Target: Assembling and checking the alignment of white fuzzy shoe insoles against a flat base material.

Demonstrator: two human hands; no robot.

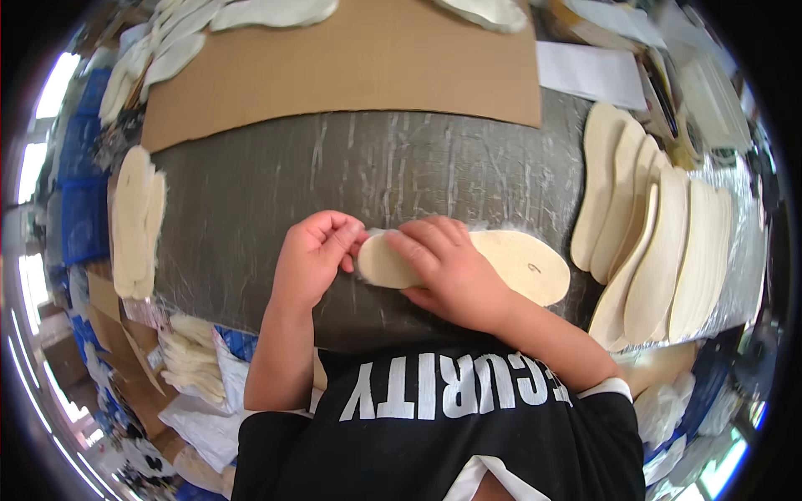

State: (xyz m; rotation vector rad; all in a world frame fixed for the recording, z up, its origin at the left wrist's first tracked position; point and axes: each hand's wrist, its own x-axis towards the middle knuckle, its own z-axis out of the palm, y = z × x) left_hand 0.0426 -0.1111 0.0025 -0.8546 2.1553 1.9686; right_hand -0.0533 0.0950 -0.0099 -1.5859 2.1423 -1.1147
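A cream insole [520, 265] with a fluffy white edge lies crosswise in front of me on the dark, creased table covering [251, 209]. My right hand [455, 267] rests over its middle, thumb and fingers holding it. At its left tip my left hand [322, 250] is closed, thumb and forefinger pinched together beside the fuzzy edge. Whether the pinch holds the fluff or something else is too small to make out. The fingers of the left hand partly hide one another.
Many cream insoles [660, 242] lie overlapped in a row at the right. A smaller insole stack [136, 225] sits at the left edge. Across the back lies a brown cardboard sheet [376, 67] with white insoles [276, 13] on it. White paper [591, 73] lies beside it.
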